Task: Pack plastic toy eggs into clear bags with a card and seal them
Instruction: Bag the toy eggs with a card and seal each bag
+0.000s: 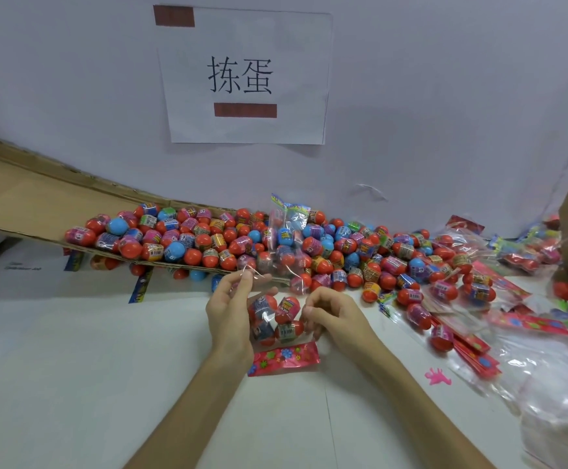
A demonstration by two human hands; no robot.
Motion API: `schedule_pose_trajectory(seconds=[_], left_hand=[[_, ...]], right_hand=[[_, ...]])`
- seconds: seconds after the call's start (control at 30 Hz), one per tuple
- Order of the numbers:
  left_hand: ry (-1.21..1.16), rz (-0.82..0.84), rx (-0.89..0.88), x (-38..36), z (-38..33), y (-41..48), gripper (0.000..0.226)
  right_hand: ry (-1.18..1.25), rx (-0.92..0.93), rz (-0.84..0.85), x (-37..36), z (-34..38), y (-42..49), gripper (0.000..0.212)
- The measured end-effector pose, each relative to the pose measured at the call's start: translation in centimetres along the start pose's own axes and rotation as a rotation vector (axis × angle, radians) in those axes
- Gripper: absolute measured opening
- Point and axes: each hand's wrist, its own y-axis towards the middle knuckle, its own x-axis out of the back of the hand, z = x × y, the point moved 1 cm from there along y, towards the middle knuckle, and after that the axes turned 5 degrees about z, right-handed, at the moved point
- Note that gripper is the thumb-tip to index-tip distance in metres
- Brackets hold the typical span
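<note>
A clear bag [270,321] with toy eggs [287,308] and a red flowered card [284,358] inside was held over the bench [106,367]. Its top was pinched by the left hand [230,316], its right side by the right hand's [338,319] curled fingers [313,311].

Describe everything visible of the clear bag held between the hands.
The clear bag is thin, glossy, crinkled plastic held over the white table. About four red-ended eggs with printed wraps sit inside, a red flowered card at its near end. The left hand pinches its top edge; the right hand pinches its side.
</note>
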Motion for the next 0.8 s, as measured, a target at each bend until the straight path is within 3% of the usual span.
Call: schedule_pose_trajectory(seconds=[0.17, 0.33, 0.47, 0.63, 0.8], left_hand=[[0.05, 0.052, -0.063, -0.3, -0.1, -0.5, 0.014], [-0.003, 0.13, 0.017, -0.4, -0.2, -1.2, 0.013], [-0.092, 0.226, 0.075, -0.2, -1.0, -1.0, 0.029], [0.015, 0.399, 0.119, -0.1, -1.4, -1.0, 0.058], [0.106, 0.573, 0.211, 0.1, -1.4, -1.4, 0.051]], right_hand=[[0.088, 0.017, -0.059, -0.6, 0.7, 0.0, 0.031], [0.081, 0.017, -0.148, -1.4, 0.6, -0.4, 0.003], [0.217, 0.024, -0.168, -1.0, 1.2, -0.4, 0.013], [0.331, 0.03, -0.156, -0.7, 1.4, -0.5, 0.022], [0.379, 0.046, -0.174, 0.0, 1.5, -0.6, 0.018]])
